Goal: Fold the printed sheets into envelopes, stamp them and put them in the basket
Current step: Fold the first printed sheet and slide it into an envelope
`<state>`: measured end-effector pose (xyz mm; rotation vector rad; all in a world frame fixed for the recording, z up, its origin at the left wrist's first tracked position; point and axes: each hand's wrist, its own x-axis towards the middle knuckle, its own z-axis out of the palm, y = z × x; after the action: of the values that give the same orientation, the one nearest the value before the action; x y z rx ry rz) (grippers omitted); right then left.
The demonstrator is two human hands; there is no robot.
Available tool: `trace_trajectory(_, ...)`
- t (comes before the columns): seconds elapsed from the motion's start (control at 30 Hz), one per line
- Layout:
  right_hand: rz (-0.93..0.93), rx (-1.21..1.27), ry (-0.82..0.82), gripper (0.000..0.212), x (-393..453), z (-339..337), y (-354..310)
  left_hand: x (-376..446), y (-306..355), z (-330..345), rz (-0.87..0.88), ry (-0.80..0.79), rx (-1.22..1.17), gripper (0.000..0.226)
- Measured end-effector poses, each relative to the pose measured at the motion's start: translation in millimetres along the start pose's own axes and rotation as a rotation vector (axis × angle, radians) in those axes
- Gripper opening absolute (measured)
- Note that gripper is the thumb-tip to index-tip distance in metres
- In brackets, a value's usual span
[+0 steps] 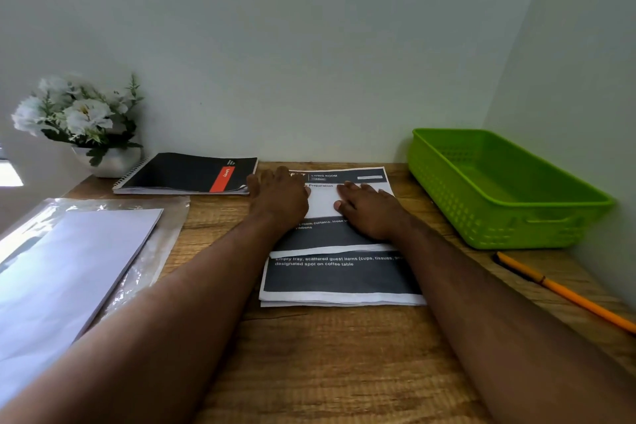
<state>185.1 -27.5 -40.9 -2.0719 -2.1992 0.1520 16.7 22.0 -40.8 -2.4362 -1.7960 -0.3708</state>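
Two flat hands are pressing the printed sheet (339, 237) near the desk's (327, 365) back edge.
You are only beginning: one fold is forming, no stamp is showing, and the green basket (499, 189) in the back right corner is holding nothing. Your left hand (278, 196) and right hand (370, 208) are lying palm-down, fingers (358, 189) straight, gripping nothing.

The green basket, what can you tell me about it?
The green basket is a shallow rectangular tray that looks like plastic, with walls full of small holes and a handle slot in its near end. It sits upright on the wooden desk at the right, in the corner by the walls. Nothing shows inside it, and neither hand touches it.
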Motion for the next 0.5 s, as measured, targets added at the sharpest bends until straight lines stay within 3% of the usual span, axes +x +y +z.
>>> trace_trajectory(0.07, 0.006, 0.017, 0.032, 0.056, 1, 3, 2, 1, -2, 0, 0.007, 0.065, -0.051, 0.034)
trace_trajectory(0.13, 0.016, 0.034, 0.143, 0.06, 1, 6, 4, 0, -1, -3, 0.063, 0.227, -0.11, 0.025)
trace_trajectory(0.2, -0.017, 0.048, 0.36, 0.061, 3, 3, 6, -3, 2, -6, 0.137, 0.435, -0.148, 0.017)
trace_trajectory(0.3, -0.146, 0.039, 0.729, 0.033, 6, -8, 6, -7, 5, -9, 0.178, 0.66, -0.168, 0.012)
trace_trajectory(0.37, -0.206, 0.0, 0.87, 0.019, 7, -11, 3, -12, 7, -13, 0.151, 0.693, -0.162, 0.019)
trace_trajectory(0.5, -0.296, 0.091, 0.78, 0.018, 1, -10, -6, -19, 10, -21, 0.109, 0.534, -0.195, 0.039)
